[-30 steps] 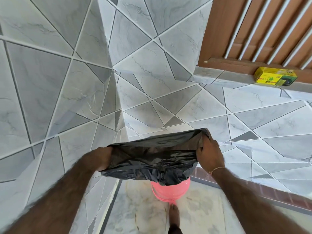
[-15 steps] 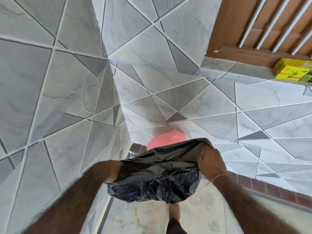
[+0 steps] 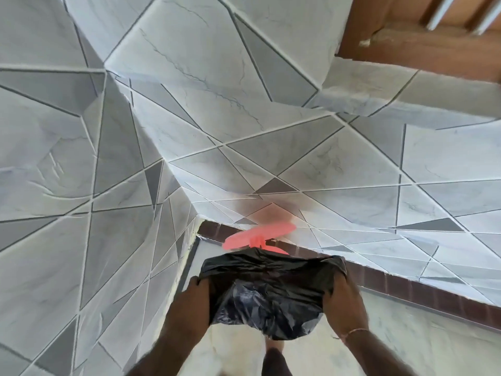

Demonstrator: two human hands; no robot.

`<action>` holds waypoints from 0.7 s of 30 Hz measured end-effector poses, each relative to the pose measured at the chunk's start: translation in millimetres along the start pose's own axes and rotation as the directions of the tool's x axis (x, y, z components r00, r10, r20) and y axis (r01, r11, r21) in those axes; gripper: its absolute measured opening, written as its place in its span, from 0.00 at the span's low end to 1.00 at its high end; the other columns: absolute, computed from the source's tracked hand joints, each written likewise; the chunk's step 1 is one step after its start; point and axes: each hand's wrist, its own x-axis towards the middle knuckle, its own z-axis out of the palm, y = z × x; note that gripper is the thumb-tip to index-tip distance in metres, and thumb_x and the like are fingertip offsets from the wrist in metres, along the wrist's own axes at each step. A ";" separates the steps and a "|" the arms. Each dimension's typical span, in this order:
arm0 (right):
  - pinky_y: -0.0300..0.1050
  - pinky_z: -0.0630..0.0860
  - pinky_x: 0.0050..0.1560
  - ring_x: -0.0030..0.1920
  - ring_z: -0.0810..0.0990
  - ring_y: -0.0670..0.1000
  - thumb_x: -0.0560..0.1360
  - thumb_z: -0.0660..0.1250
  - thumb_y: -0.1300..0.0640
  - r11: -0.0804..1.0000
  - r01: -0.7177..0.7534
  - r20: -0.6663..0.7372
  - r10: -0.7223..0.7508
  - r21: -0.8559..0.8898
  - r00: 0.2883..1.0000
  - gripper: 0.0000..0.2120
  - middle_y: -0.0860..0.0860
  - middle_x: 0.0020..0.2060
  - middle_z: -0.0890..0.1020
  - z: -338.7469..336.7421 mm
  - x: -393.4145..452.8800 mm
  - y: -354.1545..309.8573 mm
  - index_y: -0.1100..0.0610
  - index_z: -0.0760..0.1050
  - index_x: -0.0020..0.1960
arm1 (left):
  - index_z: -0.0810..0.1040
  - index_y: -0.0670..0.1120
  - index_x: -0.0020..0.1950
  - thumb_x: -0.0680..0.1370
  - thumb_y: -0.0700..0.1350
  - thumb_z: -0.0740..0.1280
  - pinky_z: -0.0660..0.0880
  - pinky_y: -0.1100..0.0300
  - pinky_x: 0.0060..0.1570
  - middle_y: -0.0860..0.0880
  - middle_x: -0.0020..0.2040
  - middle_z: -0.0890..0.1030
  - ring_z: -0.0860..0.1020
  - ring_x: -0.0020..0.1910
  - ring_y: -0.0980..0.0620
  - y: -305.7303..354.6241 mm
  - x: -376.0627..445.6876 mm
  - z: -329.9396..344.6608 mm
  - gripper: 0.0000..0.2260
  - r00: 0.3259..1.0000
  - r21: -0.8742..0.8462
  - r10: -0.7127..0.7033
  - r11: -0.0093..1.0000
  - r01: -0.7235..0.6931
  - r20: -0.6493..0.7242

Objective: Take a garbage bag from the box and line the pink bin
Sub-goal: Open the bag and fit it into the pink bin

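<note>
I hold a black garbage bag (image 3: 267, 297) by its mouth, stretched wide between both hands. My left hand (image 3: 193, 308) grips the left edge of the opening and my right hand (image 3: 343, 302) grips the right edge. The bag's body hangs crumpled below the opening. Just beyond the bag, a blurred pink shape, the pink bin (image 3: 257, 236), shows against the foot of the tiled wall; most of it is smeared or hidden by the bag. The box of bags is out of view.
Grey tiled walls meet in a corner (image 3: 173, 185) to the left. A brown tile skirting (image 3: 393, 283) runs along the wall's foot. A wooden window frame (image 3: 406, 36) is at top right. My foot (image 3: 273, 348) stands on the marble floor below the bag.
My view has tilted down and forward, so the yellow box left the frame. Both hands have lowered with the bag and moved closer to me. The pink bin now appears just above the bag's mouth.
</note>
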 end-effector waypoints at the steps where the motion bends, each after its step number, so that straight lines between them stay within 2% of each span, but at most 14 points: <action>1: 0.54 0.77 0.56 0.60 0.76 0.63 0.69 0.57 0.70 1.000 -0.024 0.027 0.024 -0.001 0.999 0.26 0.55 0.71 0.71 4.8 3.4 4.7 0.54 0.70 0.64 | 0.69 0.50 0.62 0.78 0.42 0.57 0.77 0.50 0.52 0.48 0.61 0.72 0.81 0.53 0.44 6.1 3.5 0.8 0.13 1.000 -0.004 -0.011 1.000 0.011 0.001; 4: 0.53 0.77 0.54 0.61 0.76 0.63 0.69 0.57 0.70 0.999 -0.036 0.039 0.035 0.009 0.999 0.27 0.52 0.75 0.67 13.1 14.6 9.8 0.50 0.68 0.64 | 0.69 0.49 0.63 0.76 0.40 0.58 0.77 0.50 0.48 0.49 0.62 0.70 0.82 0.49 0.44 19.5 14.3 3.7 0.16 1.000 -0.027 -0.014 1.000 0.013 -0.028; 7: 0.52 0.77 0.51 0.60 0.77 0.62 0.67 0.58 0.72 0.998 -0.003 0.036 0.000 0.057 0.999 0.29 0.49 0.72 0.69 21.7 26.7 13.6 0.44 0.68 0.59 | 0.69 0.48 0.65 0.74 0.40 0.62 0.77 0.49 0.44 0.48 0.62 0.73 0.83 0.45 0.43 21.9 22.9 11.2 0.19 0.999 -0.069 -0.006 0.998 0.002 -0.053; 11: 0.52 0.79 0.52 0.58 0.78 0.60 0.71 0.54 0.67 0.997 -0.006 0.091 -0.001 0.079 0.996 0.26 0.44 0.72 0.67 45.0 45.1 18.4 0.46 0.67 0.64 | 0.70 0.51 0.64 0.76 0.45 0.62 0.78 0.50 0.41 0.49 0.59 0.77 0.83 0.44 0.45 25.1 37.9 33.6 0.16 1.000 -0.093 0.000 0.996 -0.003 -0.031; 13: 0.54 0.79 0.55 0.60 0.77 0.60 0.70 0.54 0.68 0.998 -0.004 0.120 -0.003 0.058 0.993 0.29 0.44 0.74 0.65 60.4 52.7 17.5 0.46 0.64 0.67 | 0.70 0.51 0.63 0.76 0.46 0.60 0.78 0.51 0.43 0.48 0.57 0.78 0.82 0.45 0.45 30.3 47.0 45.8 0.15 0.999 -0.133 0.043 0.990 -0.045 -0.021; 15: 0.54 0.79 0.55 0.59 0.77 0.60 0.68 0.54 0.68 0.999 0.012 0.157 -0.020 0.050 0.987 0.33 0.44 0.73 0.65 75.9 59.3 15.5 0.45 0.62 0.69 | 0.69 0.48 0.66 0.77 0.43 0.60 0.77 0.54 0.46 0.47 0.61 0.75 0.81 0.50 0.45 34.3 58.6 60.2 0.17 0.998 -0.141 0.034 0.990 -0.027 0.048; 18: 0.52 0.79 0.52 0.53 0.78 0.57 0.71 0.54 0.63 0.998 0.011 0.195 -0.022 0.057 0.981 0.27 0.43 0.69 0.68 94.6 61.9 13.3 0.44 0.62 0.68 | 0.67 0.48 0.68 0.78 0.43 0.59 0.78 0.52 0.46 0.46 0.68 0.71 0.81 0.51 0.44 35.5 74.1 86.6 0.17 0.993 -0.186 0.038 0.982 -0.016 0.114; 21: 0.53 0.78 0.51 0.52 0.79 0.59 0.71 0.55 0.59 1.000 -0.007 0.266 -0.001 0.030 0.964 0.27 0.42 0.71 0.67 113.9 54.7 16.5 0.45 0.61 0.69 | 0.65 0.50 0.67 0.79 0.44 0.56 0.78 0.49 0.51 0.48 0.66 0.71 0.80 0.54 0.45 38.7 82.1 116.1 0.16 0.962 -0.140 0.128 0.985 -0.096 0.240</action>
